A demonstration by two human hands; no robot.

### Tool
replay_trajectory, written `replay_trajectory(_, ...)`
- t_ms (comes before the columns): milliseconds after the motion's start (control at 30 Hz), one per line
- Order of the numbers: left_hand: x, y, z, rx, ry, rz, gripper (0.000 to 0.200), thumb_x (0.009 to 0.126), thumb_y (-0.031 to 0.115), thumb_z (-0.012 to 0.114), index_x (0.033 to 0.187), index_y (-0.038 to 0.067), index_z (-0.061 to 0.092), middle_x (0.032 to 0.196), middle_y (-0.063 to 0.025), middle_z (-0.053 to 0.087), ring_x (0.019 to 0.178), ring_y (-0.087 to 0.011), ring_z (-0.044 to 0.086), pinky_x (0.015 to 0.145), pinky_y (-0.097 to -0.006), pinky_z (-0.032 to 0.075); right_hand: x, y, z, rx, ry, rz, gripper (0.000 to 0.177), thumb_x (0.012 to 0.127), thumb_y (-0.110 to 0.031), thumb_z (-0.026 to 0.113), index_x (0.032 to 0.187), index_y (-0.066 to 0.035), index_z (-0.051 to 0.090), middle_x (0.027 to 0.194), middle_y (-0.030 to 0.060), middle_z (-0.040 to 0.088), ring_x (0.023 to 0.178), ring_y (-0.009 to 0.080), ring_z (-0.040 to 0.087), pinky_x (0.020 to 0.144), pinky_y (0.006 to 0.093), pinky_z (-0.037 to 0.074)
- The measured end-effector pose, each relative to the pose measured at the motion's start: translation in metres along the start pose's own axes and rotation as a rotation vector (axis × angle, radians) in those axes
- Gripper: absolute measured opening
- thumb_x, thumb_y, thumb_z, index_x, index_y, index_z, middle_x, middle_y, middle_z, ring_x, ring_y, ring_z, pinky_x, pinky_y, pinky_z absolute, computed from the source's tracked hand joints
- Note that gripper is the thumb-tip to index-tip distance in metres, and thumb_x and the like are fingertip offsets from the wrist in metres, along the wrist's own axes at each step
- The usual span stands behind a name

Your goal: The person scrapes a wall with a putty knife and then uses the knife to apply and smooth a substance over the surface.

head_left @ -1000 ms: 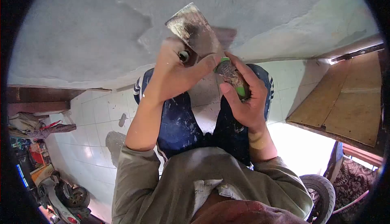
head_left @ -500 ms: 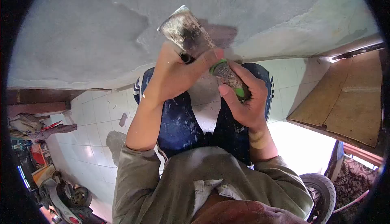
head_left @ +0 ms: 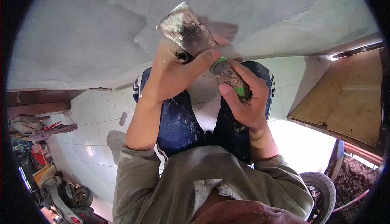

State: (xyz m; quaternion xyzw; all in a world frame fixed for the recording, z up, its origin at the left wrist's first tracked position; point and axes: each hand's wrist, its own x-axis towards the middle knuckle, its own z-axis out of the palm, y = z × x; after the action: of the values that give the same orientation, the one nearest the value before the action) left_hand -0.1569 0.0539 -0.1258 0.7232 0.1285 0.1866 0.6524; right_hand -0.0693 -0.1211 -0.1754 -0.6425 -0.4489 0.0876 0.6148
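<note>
My left hand (head_left: 176,74) is closed around a metal scraper blade (head_left: 187,27), smeared with whitish and dark filler. Its thumb lies below the blade and a fingertip shows past the blade's right end. A small black ring-shaped end (head_left: 183,56) peeks out between the blade and this hand. Closed beside it, my right hand (head_left: 252,98) grips a worn green-and-black handle (head_left: 230,78), thumb and fingers on opposite sides. The handle's upper end sits right by the left thumb tip. I cannot tell whether handle and blade are one tool.
Close ahead rises a grey plastered wall (head_left: 101,29). Below are paint-spotted trousers (head_left: 178,122) and a tiled floor (head_left: 91,130) with a grey patch. Wooden panels (head_left: 345,98) stand at right, a tyre (head_left: 325,191) lower right, a motorbike (head_left: 61,199) lower left.
The blade has shifted slightly up and turned a little. A left fingertip now shows beyond its right end, and more of the black ring shows. The right hand has barely moved.
</note>
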Motion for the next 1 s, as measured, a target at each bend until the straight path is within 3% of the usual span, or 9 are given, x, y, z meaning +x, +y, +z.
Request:
replay_trajectory(133, 0.001, -0.002, 0.002, -0.055, 0.032, 0.032, 0.016, 0.091, 0.006, 0.072, 0.106, 0.003, 0.069, 0.100, -0.0045, 0.071, 0.091, -0.0141, 0.067, 0.079, -0.0276, 0.054, -0.001, 0.000, 0.001, 0.039, -0.008, 0.034, 0.048, 0.087, -0.011, 0.076, 0.129, 0.008, 0.061, 0.103, 0.0135, 0.074, 0.092, 0.0141, 0.067, 0.085, 0.0264, 0.051)
replay_trajectory(233, -0.001, 0.002, 0.003, -0.042, 0.104, -0.034, 0.014, 0.091, 0.008, 0.073, 0.104, 0.003, 0.070, 0.100, -0.0048, 0.071, 0.090, -0.0136, 0.067, 0.079, -0.0280, 0.053, 0.000, -0.001, 0.000, 0.049, -0.045, 0.048, 0.047, 0.087, -0.011, 0.076, 0.129, 0.008, 0.062, 0.103, 0.0135, 0.074, 0.091, 0.0137, 0.067, 0.085, 0.0263, 0.051)
replay_trajectory(300, 0.000, 0.004, 0.001, -0.032, 0.105, -0.212, 0.014, 0.093, 0.011, 0.072, 0.104, 0.003, 0.070, 0.098, -0.0053, 0.072, 0.089, -0.0136, 0.067, 0.079, -0.0282, 0.053, 0.000, 0.000, 0.000, 0.048, -0.073, 0.049, 0.047, 0.087, -0.011, 0.076, 0.128, 0.008, 0.062, 0.103, 0.0135, 0.074, 0.091, 0.0136, 0.067, 0.084, 0.0262, 0.051)
replay_trajectory(333, -0.001, 0.003, 0.000, -0.031, 0.105, -0.212, 0.014, 0.093, 0.011, 0.072, 0.104, 0.003, 0.070, 0.098, -0.0053, 0.072, 0.089, -0.0136, 0.067, 0.079, -0.0282, 0.053, -0.001, 0.002, 0.000, 0.046, -0.045, 0.032, 0.046, 0.086, -0.012, 0.078, 0.126, 0.006, 0.063, 0.104, 0.0156, 0.074, 0.093, 0.0185, 0.070, 0.084, 0.0292, 0.053)
replay_trajectory(400, -0.005, -0.003, 0.000, -0.082, -0.048, 0.070, 0.013, 0.095, 0.016, 0.071, 0.101, 0.004, 0.070, 0.093, -0.0052, 0.072, 0.086, -0.0133, 0.067, 0.077, -0.0281, 0.054, -0.001, 0.002, 0.002, 0.044, -0.017, 0.015, 0.045, 0.085, -0.014, 0.080, 0.124, 0.004, 0.065, 0.105, 0.0176, 0.073, 0.094, 0.0234, 0.073, 0.084, 0.0321, 0.055)
replay_trajectory(500, 0.000, -0.010, 0.006, -0.066, -0.017, 0.127, 0.014, 0.099, 0.016, 0.068, 0.095, 0.002, 0.068, 0.083, -0.0012, 0.069, 0.076, -0.0074, 0.062, 0.065, -0.0236, 0.049, -0.001, 0.001, 0.002, 0.085, 0.028, 0.066, 0.046, 0.085, -0.016, 0.080, 0.125, 0.004, 0.065, 0.104, 0.0177, 0.073, 0.094, 0.0240, 0.073, 0.084, 0.0326, 0.055)
replay_trajectory(567, 0.002, -0.009, 0.009, -0.151, 0.039, 0.069, 0.021, 0.101, 0.022, 0.065, 0.095, 0.002, 0.067, 0.083, -0.0024, 0.069, 0.074, -0.0080, 0.062, 0.064, -0.0240, 0.050, -0.001, 0.003, 0.002, 0.050, -0.038, 0.024, 0.047, 0.089, -0.012, 0.076, 0.128, 0.009, 0.061, 0.105, 0.0148, 0.074, 0.095, 0.0146, 0.067, 0.087, 0.0269, 0.051)
replay_trajectory(700, 0.007, 0.002, 0.011, -0.269, 0.282, -0.004, 0.040, 0.106, 0.037, 0.055, 0.091, 0.002, 0.067, 0.081, -0.0049, 0.069, 0.064, -0.0098, 0.062, 0.059, -0.0256, 0.050, 0.001, 0.001, 0.002, 0.026, -0.058, 0.014, 0.047, 0.089, -0.012, 0.076, 0.128, 0.009, 0.061, 0.104, 0.0145, 0.074, 0.094, 0.0142, 0.067, 0.086, 0.0268, 0.051)
replay_trajectory(1000, 0.007, 0.005, 0.008, -0.294, 0.360, 0.136, 0.053, 0.106, 0.048, 0.051, 0.097, -0.001, 0.070, 0.066, -0.0047, 0.065, 0.056, -0.0105, 0.060, 0.053, -0.0246, 0.046, -0.001, -0.013, 0.000, 0.188, -0.037, 0.180, 0.046, 0.090, -0.020, 0.077, 0.126, 0.006, 0.063, 0.109, 0.0119, 0.071, 0.097, 0.0151, 0.064, 0.089, 0.0284, 0.050)
